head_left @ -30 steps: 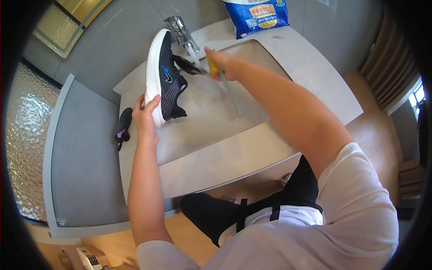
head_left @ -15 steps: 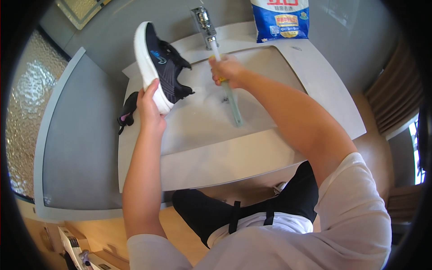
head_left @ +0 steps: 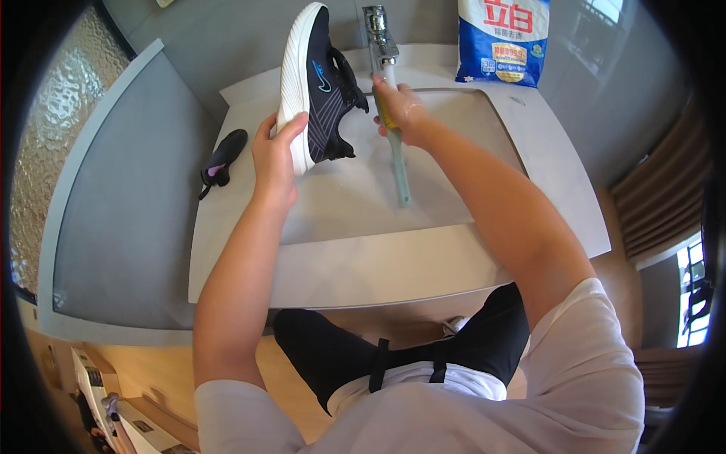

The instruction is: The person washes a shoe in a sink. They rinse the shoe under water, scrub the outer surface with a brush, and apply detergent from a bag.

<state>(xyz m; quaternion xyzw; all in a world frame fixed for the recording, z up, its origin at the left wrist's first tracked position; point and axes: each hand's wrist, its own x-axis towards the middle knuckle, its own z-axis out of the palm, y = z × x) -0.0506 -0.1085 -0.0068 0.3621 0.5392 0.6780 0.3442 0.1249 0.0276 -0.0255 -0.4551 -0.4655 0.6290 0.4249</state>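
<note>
My left hand (head_left: 276,155) grips a black sneaker (head_left: 327,94) by its thick white sole. The shoe is held toe up, above the left side of the sink basin (head_left: 325,227). Below the chrome faucet (head_left: 380,45), my right hand (head_left: 404,110) is closed around a brush (head_left: 400,170) with a pale green handle and a yellow part by the fingers. Its handle points down toward me over the basin. A whitish stream of water (head_left: 389,73) comes from the spout onto the hand and brush. The brush's bristles are hidden.
Left of the basin, a dark shoe-like item (head_left: 224,157) with a purple patch lies on the counter (head_left: 234,257). A blue and white detergent bag (head_left: 503,45) stands at the back right. A grey partition (head_left: 125,189) rises on the left.
The whole view has shifted, so the sink and faucet appear farther right. The sneaker has moved slightly right and away from me. The brush handle hangs straighter. Both hands keep their hold.
</note>
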